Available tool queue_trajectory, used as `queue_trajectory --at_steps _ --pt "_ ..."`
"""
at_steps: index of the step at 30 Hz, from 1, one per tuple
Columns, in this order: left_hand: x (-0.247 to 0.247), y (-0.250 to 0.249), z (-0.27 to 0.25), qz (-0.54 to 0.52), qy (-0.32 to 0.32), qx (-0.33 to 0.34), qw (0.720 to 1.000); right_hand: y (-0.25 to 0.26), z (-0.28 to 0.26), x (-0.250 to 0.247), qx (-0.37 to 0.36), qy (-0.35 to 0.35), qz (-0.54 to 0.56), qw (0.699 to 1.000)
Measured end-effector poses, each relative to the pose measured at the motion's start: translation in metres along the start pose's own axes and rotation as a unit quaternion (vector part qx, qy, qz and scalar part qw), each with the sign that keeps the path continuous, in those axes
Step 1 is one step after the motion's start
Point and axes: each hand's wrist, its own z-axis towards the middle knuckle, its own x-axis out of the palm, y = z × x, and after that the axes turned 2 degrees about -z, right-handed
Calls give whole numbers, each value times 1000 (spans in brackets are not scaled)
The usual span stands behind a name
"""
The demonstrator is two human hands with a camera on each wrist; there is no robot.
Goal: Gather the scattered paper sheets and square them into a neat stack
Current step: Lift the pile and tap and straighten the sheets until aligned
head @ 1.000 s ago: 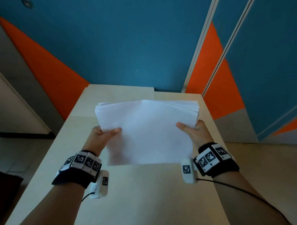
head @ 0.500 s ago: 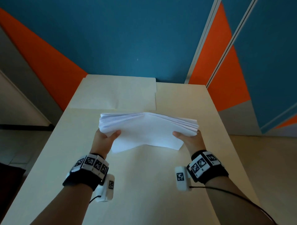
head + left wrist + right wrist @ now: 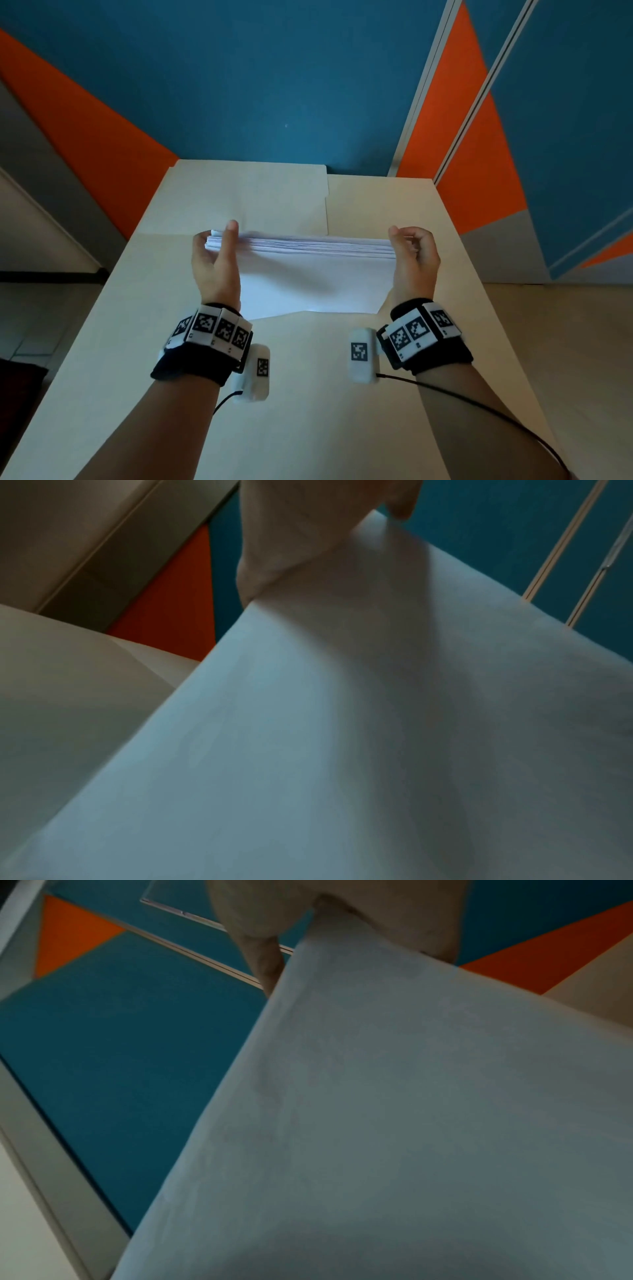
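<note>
We hold paper stack (image 3: 308, 267) upright on table (image 3: 308, 411); L hand (image 3: 214, 263) & R hand (image 3: 412, 260) clasp its side edges to square sheets.

The head camera looks down and forward from above the near edge of the desk (image 3: 342, 428), toward the far edge and the wall (image 3: 274, 85). It sees both hands, the left hand (image 3: 214, 263) and the right hand (image 3: 416, 260), with the paper (image 3: 315, 274) between them. Each wrist camera sits very close under the paper (image 3: 342, 750) (image 3: 411, 1137) and looks up along it to the wall. All three views share the paper and the blue and orange wall.
</note>
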Motion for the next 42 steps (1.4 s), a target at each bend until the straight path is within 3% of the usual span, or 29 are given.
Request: queue_trajectory --at_steps 5,12,16,19,23,25,29,31,33,34,36,42 --pt "1 2 6 46 20 1 999 -7 5 4 -34 -24 -50 998" --pt "-21 7 21 156 211 17 965 -5 17 9 -45 -88 -77 992" --pt "-25 -3 19 137 259 29 956 -2 22 11 -50 -103 -81 990" --pt "-17 -14 15 116 254 55 959 5 16 5 -38 -66 -39 996" --pt "-15 -28 20 73 186 73 977 7 4 -15 5 32 -33 999" --pt "-19 -34 21 44 155 71 984 1 -3 -24 48 35 -58 997" --pt "-23 -31 18 -24 74 14 997 -13 -21 -21 178 48 -89 979" --pt "-23 -25 14 -55 50 -37 997 -20 -28 -13 268 93 8 959" --pt "-24 -16 10 -78 51 -99 991 -26 -30 -6 335 148 177 914" --pt "-25 -13 7 -88 53 -130 986 -26 -30 -4 341 166 237 895" --pt "-31 -5 3 -125 82 -177 973 -23 -29 -2 322 193 275 885" --pt "-51 18 -13 -194 170 -236 937 3 -21 0 240 244 227 912"
